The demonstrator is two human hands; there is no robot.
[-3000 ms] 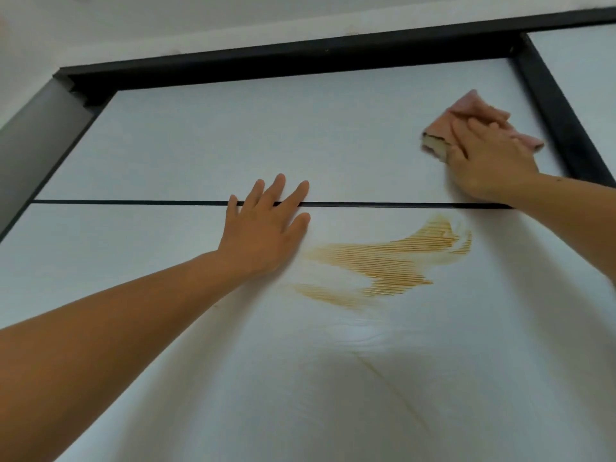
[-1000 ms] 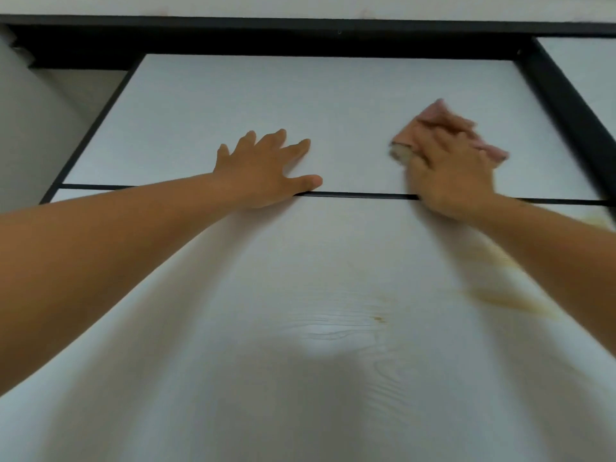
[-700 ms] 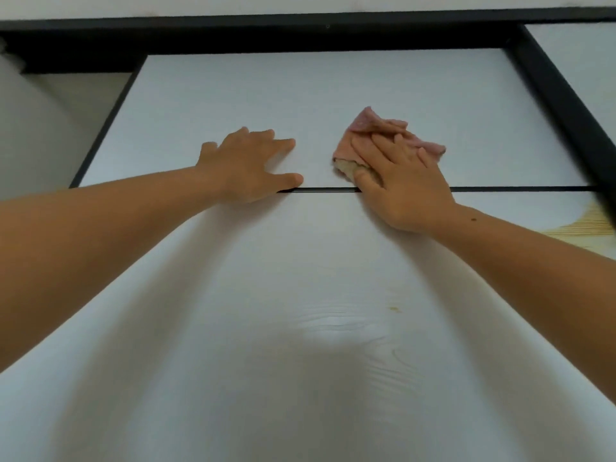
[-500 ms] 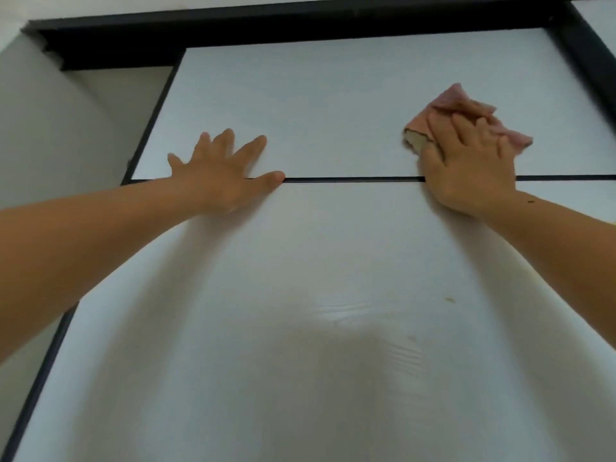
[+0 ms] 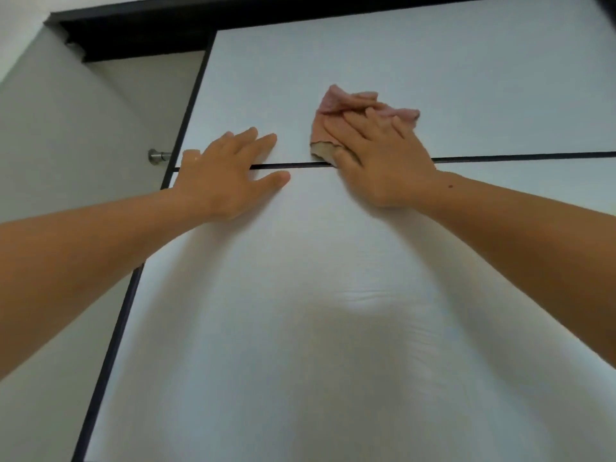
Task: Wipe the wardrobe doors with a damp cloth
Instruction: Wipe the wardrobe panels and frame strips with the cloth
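Note:
A white wardrobe door fills the view, split by a thin dark horizontal groove. My right hand presses a crumpled pink cloth flat against the upper panel, just above the groove; the cloth's lower edge looks brownish. My left hand lies flat on the door to the left of the cloth, fingers spread, straddling the groove and holding nothing.
A black frame runs along the wardrobe's top. The door's dark left edge borders a grey side wall with a small metal knob sticking out near my left hand.
My right hand has slid the cloth leftward along the upper panel, closer to my left hand. The view has shifted right to left, so the brown stain seen earlier is out of frame.

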